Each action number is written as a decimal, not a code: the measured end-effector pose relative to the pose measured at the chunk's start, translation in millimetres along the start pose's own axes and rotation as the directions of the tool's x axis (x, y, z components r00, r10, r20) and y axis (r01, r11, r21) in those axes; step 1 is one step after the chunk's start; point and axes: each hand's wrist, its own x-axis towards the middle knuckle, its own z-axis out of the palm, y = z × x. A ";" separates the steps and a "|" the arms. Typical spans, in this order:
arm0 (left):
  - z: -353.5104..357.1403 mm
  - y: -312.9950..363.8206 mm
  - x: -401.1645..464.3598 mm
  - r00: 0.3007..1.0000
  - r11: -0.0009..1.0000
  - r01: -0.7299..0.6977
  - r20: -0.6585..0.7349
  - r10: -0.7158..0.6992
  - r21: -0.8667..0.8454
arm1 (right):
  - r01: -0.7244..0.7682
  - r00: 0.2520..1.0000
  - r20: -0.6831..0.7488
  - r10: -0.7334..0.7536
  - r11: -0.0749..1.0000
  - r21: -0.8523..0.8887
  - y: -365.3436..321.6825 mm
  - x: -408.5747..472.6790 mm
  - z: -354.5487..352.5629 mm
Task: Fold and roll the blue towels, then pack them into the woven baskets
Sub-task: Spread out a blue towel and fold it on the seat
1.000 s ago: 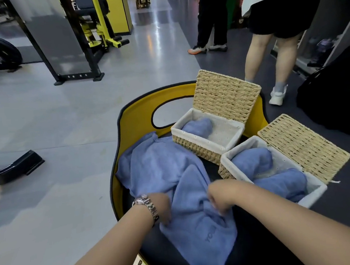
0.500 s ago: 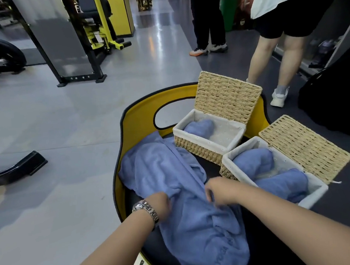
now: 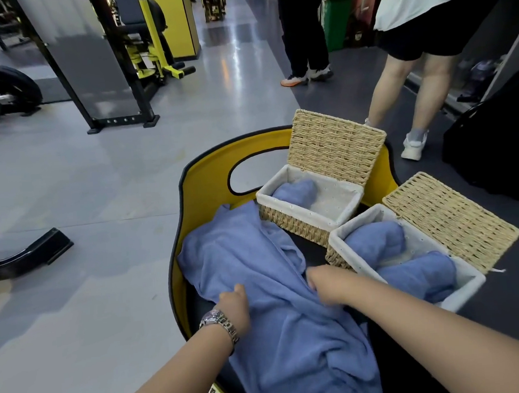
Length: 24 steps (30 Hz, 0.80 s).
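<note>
A loose blue towel (image 3: 256, 258) lies crumpled across the black seat with the yellow back (image 3: 207, 175). My left hand (image 3: 233, 304), with a metal watch at the wrist, grips a fold of it near its left side. My right hand (image 3: 326, 285) grips another fold of the same towel near the middle. Two woven baskets with white liners stand open to the right. The far basket (image 3: 303, 221) holds one rolled blue towel (image 3: 296, 192). The near basket (image 3: 344, 247) holds two rolled blue towels (image 3: 375, 242).
Both basket lids (image 3: 334, 143) are tipped back. Two people (image 3: 408, 63) stand on the floor beyond the baskets. A black bag (image 3: 494, 149) sits at the right. Gym machines (image 3: 137, 51) stand at the back left, and a black machine foot (image 3: 26, 255) lies on the floor at left.
The towel has been pulled toward me and spread longer down the seat. My left hand has shifted slightly left and my right hand slightly away, both still gripping the cloth.
</note>
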 end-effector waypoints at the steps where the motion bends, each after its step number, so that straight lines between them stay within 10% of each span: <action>1: -1.4 0.3 -0.3 1.000 1.000 0.019 -0.015 -0.019 0.007 | -0.042 0.990 0.132 0.056 0.994 -0.104 0.6 -3.4 -4.0; 3: -2.8 -1.8 -3.5 0.994 0.994 0.105 0.000 -0.105 -0.038 | -0.103 0.968 0.206 0.143 0.976 -0.192 0.4 -8.4 -8.2; 7: -4.9 -0.1 -17.1 0.977 0.997 0.065 0.208 -0.056 -0.033 | -0.097 0.989 -0.106 0.101 0.994 0.042 0.3 -10.9 -2.9; 15: -38.4 -6.8 -7.3 0.921 0.803 -0.274 -0.386 0.060 -0.529 | 0.231 0.813 -0.568 0.127 0.825 0.515 4.5 -10.9 -25.8; 24: -74.1 -13.9 -15.5 0.785 0.729 -0.461 -0.616 0.068 -0.506 | 0.326 0.848 -0.530 -0.014 0.802 0.500 5.3 -24.6 -40.6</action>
